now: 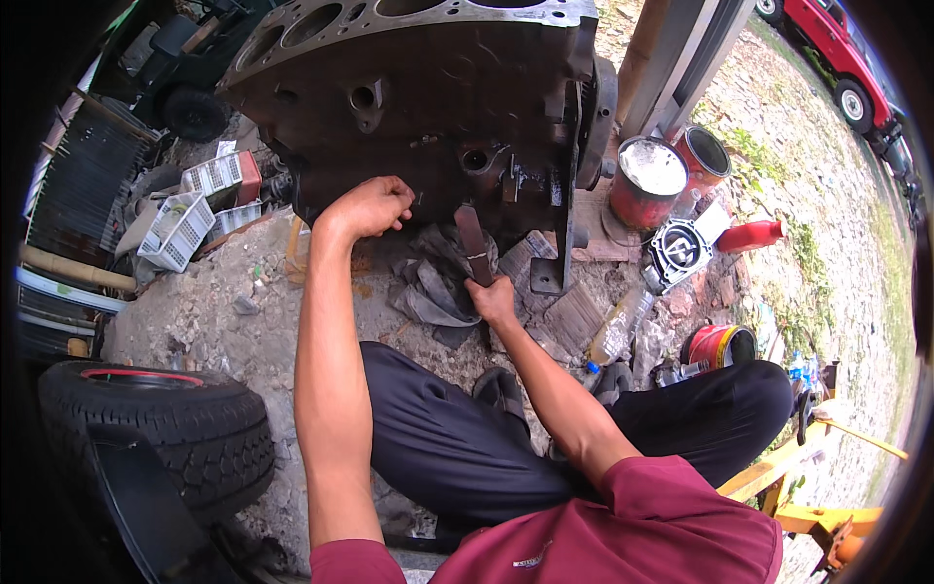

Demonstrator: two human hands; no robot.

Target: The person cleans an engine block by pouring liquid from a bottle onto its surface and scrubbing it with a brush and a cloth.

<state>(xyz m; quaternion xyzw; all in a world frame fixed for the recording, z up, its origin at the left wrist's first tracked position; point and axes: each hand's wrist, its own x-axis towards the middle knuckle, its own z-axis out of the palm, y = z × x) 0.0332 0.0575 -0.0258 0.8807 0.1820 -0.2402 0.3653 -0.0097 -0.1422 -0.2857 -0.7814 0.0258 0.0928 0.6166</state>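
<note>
A dark cast engine block [438, 95] stands in front of me, its machined top face with round cylinder bores at the upper edge of the view. My left hand [373, 207] is at the lower left side of the block, fingers curled; whether it touches the metal or holds something small, I cannot tell. My right hand [493, 298] grips the lower end of a flat, brownish strip-like tool [473, 241], its upper end near the block's lower side. Behind and below that tool, a crumpled grey rag [436, 288] lies on the ground.
Right of the block stand an open can with white contents [651, 171], a metal housing part [680, 250], a red bottle [751, 236] and a plastic bottle [620, 330]. At left are white plastic baskets [175, 232] and a large tyre [157, 431]. A post [675, 66] rises behind the cans.
</note>
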